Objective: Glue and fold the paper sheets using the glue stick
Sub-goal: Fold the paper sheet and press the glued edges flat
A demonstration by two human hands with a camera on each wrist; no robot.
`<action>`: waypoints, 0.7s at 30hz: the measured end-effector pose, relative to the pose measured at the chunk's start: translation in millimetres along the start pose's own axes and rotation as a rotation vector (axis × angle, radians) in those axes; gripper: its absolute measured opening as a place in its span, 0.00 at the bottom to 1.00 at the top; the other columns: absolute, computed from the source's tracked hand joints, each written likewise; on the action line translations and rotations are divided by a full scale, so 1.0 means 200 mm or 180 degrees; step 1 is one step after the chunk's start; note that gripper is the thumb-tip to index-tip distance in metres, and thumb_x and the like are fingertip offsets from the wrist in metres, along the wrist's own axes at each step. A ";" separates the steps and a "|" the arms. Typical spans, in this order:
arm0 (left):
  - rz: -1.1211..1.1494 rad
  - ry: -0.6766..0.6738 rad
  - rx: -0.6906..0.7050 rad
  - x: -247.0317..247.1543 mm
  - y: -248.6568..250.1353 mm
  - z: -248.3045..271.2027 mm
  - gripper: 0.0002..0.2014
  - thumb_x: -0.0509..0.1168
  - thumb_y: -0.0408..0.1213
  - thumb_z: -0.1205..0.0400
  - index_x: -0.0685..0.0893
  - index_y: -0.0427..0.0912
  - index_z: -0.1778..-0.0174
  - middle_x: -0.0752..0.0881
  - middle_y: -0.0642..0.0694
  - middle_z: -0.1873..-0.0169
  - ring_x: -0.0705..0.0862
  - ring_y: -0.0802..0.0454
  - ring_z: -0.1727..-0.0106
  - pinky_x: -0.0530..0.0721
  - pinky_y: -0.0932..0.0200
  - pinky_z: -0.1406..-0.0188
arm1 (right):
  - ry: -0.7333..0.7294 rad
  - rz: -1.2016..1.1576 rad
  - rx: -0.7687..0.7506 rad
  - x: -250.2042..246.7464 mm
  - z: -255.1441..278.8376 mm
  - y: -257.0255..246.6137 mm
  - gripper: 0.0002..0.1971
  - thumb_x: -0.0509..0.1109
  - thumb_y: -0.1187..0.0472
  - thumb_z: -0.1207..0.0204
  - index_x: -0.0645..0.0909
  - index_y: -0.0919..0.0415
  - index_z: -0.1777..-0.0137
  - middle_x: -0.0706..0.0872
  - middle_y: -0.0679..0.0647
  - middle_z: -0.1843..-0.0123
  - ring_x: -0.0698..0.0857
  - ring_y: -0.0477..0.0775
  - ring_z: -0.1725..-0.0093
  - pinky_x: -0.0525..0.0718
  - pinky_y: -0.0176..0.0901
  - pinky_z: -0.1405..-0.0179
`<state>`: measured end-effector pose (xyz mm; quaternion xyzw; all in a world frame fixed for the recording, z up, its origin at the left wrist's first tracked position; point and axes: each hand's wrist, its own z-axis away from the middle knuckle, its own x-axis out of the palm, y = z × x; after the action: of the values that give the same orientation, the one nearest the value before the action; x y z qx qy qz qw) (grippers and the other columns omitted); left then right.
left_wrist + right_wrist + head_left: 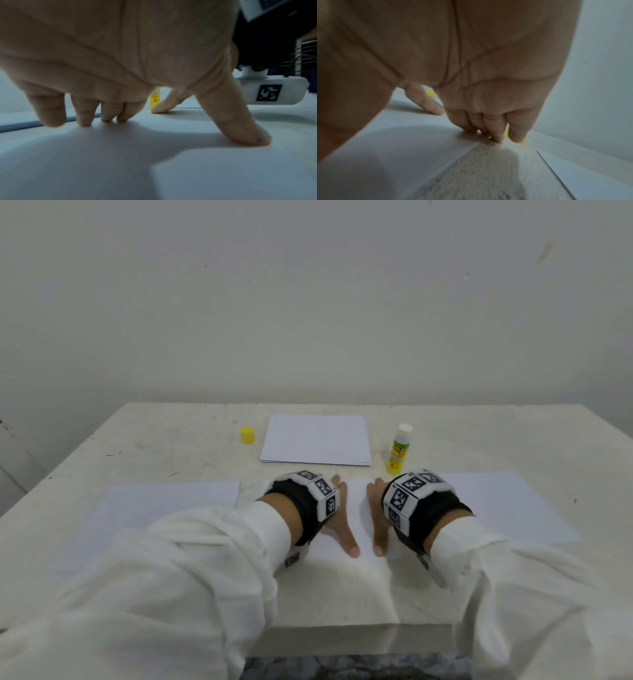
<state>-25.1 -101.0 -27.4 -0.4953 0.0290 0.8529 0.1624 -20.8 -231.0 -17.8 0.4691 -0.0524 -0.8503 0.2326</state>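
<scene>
Both hands (359,518), fingers spread flat, pressed the centre sheet (358,498); thin, limp paper, best lifted by an edge.

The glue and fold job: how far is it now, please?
Done, it seems: the glue stick stands uncapped, its yellow cap apart on the table. In hand: the left hand and right hand press flat on the middle sheet. Whether it is glued or folded I cannot tell. Left: a stack behind, and single sheets at left and right lie flat.
</scene>
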 end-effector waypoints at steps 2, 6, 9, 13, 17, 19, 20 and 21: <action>-0.0003 0.0084 0.0244 -0.01 0.09 -0.02 0.68 0.71 0.76 0.45 0.40 0.53 0.17 0.48 0.44 0.17 0.54 0.37 0.18 0.58 0.36 0.21 | 0.0287 0.0203 -0.0022 -0.04 0.16 -0.02 0.51 0.75 0.33 0.42 0.66 0.60 0.23 0.75 0.61 0.26 0.80 0.65 0.34 0.80 0.62 0.38; -0.0084 -0.0011 0.0067 0.00 0.05 0.00 0.70 0.71 0.76 0.46 0.40 0.50 0.16 0.46 0.44 0.16 0.54 0.37 0.17 0.59 0.35 0.21 | 0.0142 0.0223 0.0029 -0.07 0.21 -0.02 0.53 0.78 0.35 0.45 0.66 0.58 0.22 0.74 0.59 0.25 0.79 0.64 0.33 0.80 0.61 0.37; -0.0190 -0.0227 -0.0262 0.02 -0.12 0.07 0.73 0.73 0.74 0.45 0.36 0.43 0.16 0.40 0.44 0.16 0.50 0.38 0.16 0.57 0.36 0.20 | -0.0026 -0.0064 0.0085 -0.03 0.01 -0.01 0.71 0.75 0.28 0.78 0.69 0.58 0.26 0.78 0.57 0.31 0.80 0.66 0.36 0.80 0.66 0.40; -0.0154 -0.0422 -0.0509 0.09 -0.39 0.17 0.71 0.77 0.67 0.40 0.35 0.40 0.17 0.38 0.43 0.16 0.47 0.41 0.16 0.54 0.40 0.19 | 0.0071 -0.0310 -0.0075 -0.01 0.01 0.03 0.70 0.80 0.28 0.66 0.58 0.58 0.23 0.71 0.57 0.27 0.74 0.65 0.30 0.74 0.65 0.34; -0.0276 -0.0441 -0.0511 0.14 -0.53 0.23 0.70 0.77 0.66 0.40 0.37 0.41 0.17 0.41 0.45 0.16 0.43 0.39 0.16 0.50 0.35 0.19 | 0.0081 -0.0581 -0.0281 -0.03 0.10 0.05 0.57 0.84 0.36 0.51 0.61 0.60 0.25 0.73 0.58 0.28 0.76 0.62 0.31 0.75 0.58 0.34; -0.0366 -0.0426 -0.0502 0.14 -0.53 0.24 0.70 0.76 0.68 0.40 0.37 0.42 0.16 0.40 0.47 0.16 0.38 0.40 0.16 0.46 0.32 0.20 | -0.0096 -0.0475 -0.0334 -0.03 0.09 0.03 0.46 0.84 0.43 0.44 0.72 0.62 0.29 0.79 0.58 0.32 0.79 0.63 0.33 0.78 0.52 0.42; -0.0421 -0.0415 -0.0501 0.14 -0.52 0.24 0.70 0.76 0.68 0.40 0.37 0.42 0.16 0.40 0.47 0.16 0.37 0.41 0.16 0.46 0.32 0.20 | -0.0081 -0.0340 -0.0435 -0.03 0.09 0.00 0.42 0.84 0.44 0.43 0.75 0.60 0.30 0.81 0.58 0.33 0.81 0.63 0.35 0.80 0.51 0.46; -0.0481 -0.0410 -0.0497 0.13 -0.52 0.23 0.70 0.76 0.68 0.41 0.37 0.42 0.16 0.40 0.47 0.16 0.37 0.42 0.16 0.47 0.32 0.20 | 0.0090 -0.0182 -0.0567 -0.03 0.08 -0.04 0.41 0.83 0.44 0.43 0.75 0.57 0.29 0.82 0.57 0.33 0.82 0.62 0.36 0.82 0.51 0.44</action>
<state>-44.0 13.2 -14.3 -0.4514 -0.0854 0.8679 0.1886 -33.8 -222.6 -6.2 0.4599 0.0401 -0.8512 0.2498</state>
